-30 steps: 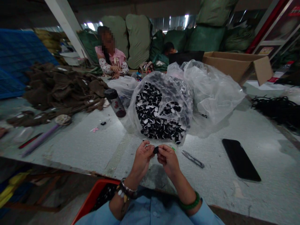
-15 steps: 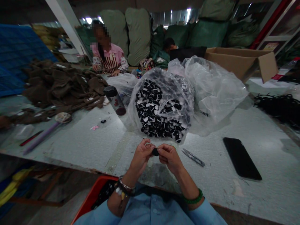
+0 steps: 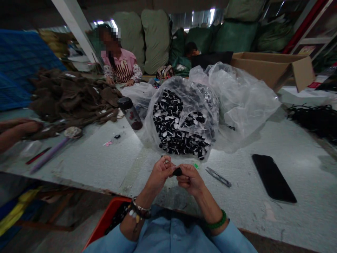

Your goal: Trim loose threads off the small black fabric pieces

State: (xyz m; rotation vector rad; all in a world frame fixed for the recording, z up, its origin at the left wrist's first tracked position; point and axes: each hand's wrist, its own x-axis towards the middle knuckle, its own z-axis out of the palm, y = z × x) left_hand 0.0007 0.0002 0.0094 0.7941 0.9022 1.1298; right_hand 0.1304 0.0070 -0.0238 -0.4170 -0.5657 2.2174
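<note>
A small black piece is pinched between my two hands, just above the table's near edge. My left hand holds its left side with thumb and fingertips. On the other side, the closed fingers of my right hand grip it. Behind them lies a clear plastic bag of many small black and white pieces. Thread snips rest right of my right hand, and a small green item lies between them and the bag.
A black phone lies at the right, with black cords behind it. A dark bottle stands left of the bag. Brown fabric pieces are heaped further left. Another person's hands reach in there; a person in pink sits across.
The black piece has turned and shows more of itself beside my right fingers. Another person's hands have come in at the left edge. The green item is now more visible.
</note>
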